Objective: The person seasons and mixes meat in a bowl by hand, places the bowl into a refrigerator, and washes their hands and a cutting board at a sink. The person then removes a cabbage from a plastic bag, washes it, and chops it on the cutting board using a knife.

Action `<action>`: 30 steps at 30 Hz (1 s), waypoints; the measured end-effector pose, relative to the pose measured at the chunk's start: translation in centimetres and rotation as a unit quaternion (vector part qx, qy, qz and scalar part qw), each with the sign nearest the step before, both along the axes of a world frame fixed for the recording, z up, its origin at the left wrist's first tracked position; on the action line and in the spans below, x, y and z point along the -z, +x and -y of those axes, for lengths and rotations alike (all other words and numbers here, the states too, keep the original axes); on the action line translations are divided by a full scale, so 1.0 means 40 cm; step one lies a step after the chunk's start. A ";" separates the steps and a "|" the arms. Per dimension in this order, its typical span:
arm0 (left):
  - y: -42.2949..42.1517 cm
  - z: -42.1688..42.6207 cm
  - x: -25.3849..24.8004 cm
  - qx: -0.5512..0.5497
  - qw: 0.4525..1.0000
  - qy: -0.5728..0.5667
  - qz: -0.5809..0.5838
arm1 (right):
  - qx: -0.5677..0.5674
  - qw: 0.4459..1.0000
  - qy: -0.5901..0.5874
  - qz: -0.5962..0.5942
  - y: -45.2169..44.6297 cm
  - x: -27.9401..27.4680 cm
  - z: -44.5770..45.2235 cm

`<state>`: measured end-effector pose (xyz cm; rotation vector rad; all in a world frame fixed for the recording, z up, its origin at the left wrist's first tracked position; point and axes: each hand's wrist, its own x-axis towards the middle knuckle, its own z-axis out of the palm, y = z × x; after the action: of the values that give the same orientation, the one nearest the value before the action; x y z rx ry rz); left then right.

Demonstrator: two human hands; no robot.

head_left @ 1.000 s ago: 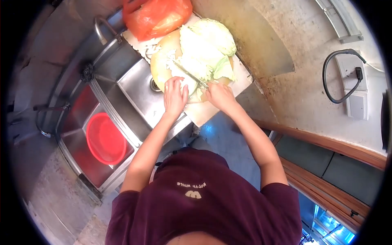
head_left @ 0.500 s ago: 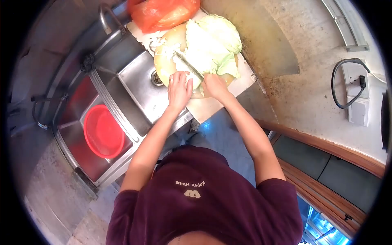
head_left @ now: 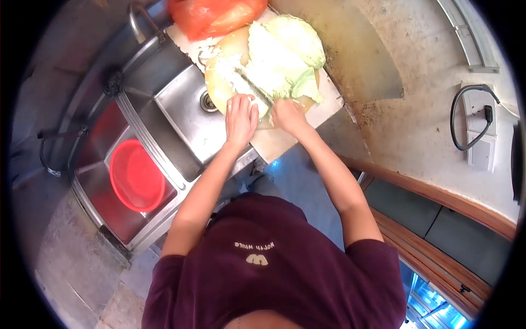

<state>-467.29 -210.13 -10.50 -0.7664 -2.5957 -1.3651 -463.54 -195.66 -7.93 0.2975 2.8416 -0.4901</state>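
My right hand [head_left: 288, 115] is closed around the handle of a kitchen knife [head_left: 254, 86], its blade slanting up and left across a round yellowish cutting board [head_left: 215, 92]. Beside the blade, my left hand [head_left: 240, 119] presses with curled fingers on a pale green piece of cabbage [head_left: 258, 107]. Thin white cabbage shreds [head_left: 234, 78] lie on the board left of the knife. Large cabbage leaves [head_left: 287, 48] are heaped to the right of it, bright and partly washed out. The knife handle is mostly hidden in my fist.
The board rests on a flat pale sheet [head_left: 276, 143] next to a steel sink [head_left: 183, 109] with a faucet [head_left: 133, 22]. A red plastic basin [head_left: 137, 175] sits in the left sink. Behind the board is an orange-red plastic bag [head_left: 216, 16]. A stained wall [head_left: 350, 49] rises at right.
The knife blade has shifted slightly beside the cabbage piece and shows more of its face. Both hands stay in nearly the same place. The whole view has shifted a little.
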 end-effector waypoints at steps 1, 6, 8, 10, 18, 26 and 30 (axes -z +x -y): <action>-0.001 0.002 0.003 0.001 1.000 0.001 0.011 | -0.014 0.999 0.003 -0.030 0.015 -0.045 0.003; 0.002 -0.003 0.023 -0.030 0.999 -0.014 -0.006 | -0.004 0.999 0.013 0.029 0.129 -0.191 0.061; -0.006 -0.005 0.027 -0.023 0.999 -0.028 -0.010 | 0.006 0.998 0.021 0.059 0.126 -0.173 0.069; -0.002 -0.007 0.026 -0.020 0.999 -0.045 -0.001 | 0.016 0.999 0.012 0.036 0.077 -0.073 0.069; 0.014 0.025 0.006 0.056 0.996 -0.048 -0.048 | 0.023 0.999 0.000 0.033 -0.020 -0.035 -0.014; -0.030 -0.029 0.022 0.000 0.999 -0.018 -0.048 | 0.010 0.998 0.014 -0.057 0.035 -0.153 -0.004; -0.035 -0.012 0.013 -0.013 0.991 -0.093 -0.092 | -0.002 0.999 0.034 -0.034 0.104 -0.195 0.030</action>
<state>-468.68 -209.66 -11.01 -0.8378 -2.6008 -1.0016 -459.39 -196.86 -0.13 0.2932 2.9283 -0.4100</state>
